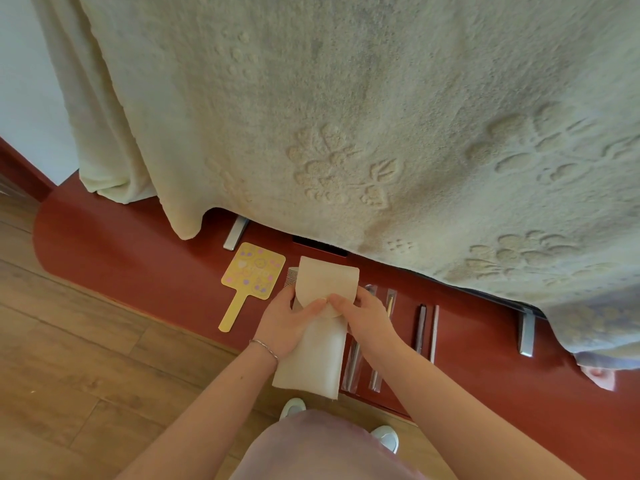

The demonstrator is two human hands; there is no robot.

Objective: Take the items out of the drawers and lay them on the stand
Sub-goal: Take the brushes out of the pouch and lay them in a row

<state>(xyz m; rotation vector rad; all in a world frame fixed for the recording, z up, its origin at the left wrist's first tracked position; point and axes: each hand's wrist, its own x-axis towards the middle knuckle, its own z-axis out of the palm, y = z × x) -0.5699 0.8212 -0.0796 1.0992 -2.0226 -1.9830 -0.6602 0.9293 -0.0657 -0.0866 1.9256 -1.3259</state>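
Pouch: a cream fabric pouch [317,344] with a raised rounded flap, held lengthwise above the red stand [138,251], between the hand mirror and the wrapped utensils.
Left hand: the left hand [287,323] grips the pouch's left side near the flap, fingers [313,304] curled across the front, a thin bracelet [265,348] on the wrist.
Right hand: the right hand [365,315] holds the pouch's right edge, fingers curled around it at the flap's fold.
Left neighbours: a yellow hand mirror [251,277] lies flat just beside the pouch; a comb [292,273] peeks out between them, mostly hidden.
Right neighbours: clear-wrapped utensils [353,367] lie partly under the pouch's edge and the right forearm; two slim dark and pale sticks [426,329] sit further right, apart.
Back edge: a cream blanket [346,116] hangs over the stand's rear; metal handles [236,233] show below its hem.
Open room: bare red surface stretches left of the mirror and right of the sticks.
Front edge: wooden floor [69,358] meets the stand's curved front.
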